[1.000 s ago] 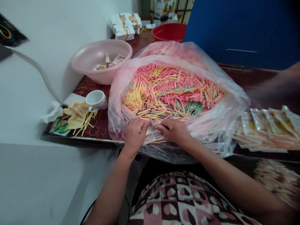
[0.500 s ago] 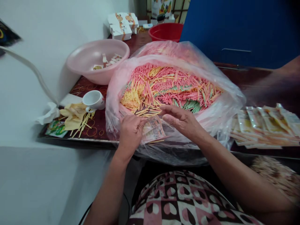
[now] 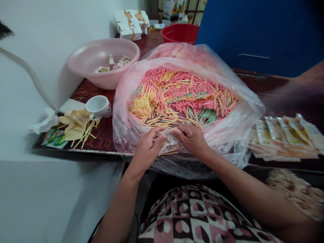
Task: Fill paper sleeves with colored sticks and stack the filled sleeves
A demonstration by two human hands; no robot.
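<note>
Plastic bag [image 3: 124,135] of pink, yellow and green sticks [image 3: 182,94], spread open on a dark table [image 3: 149,42].

Pink basin [image 3: 86,57] placed behind the bag's left side, red bowl [image 3: 179,33] behind it, white cup [image 3: 98,106] and crumpled tissue [image 3: 44,121] set to its left, printed packets [image 3: 283,138] fanned out to its right. Left hand [image 3: 149,148] and right hand [image 3: 191,138] curled closed, a small clear packet [image 3: 170,143] pinched between them at the bag's near edge, just below the sticks.
</note>
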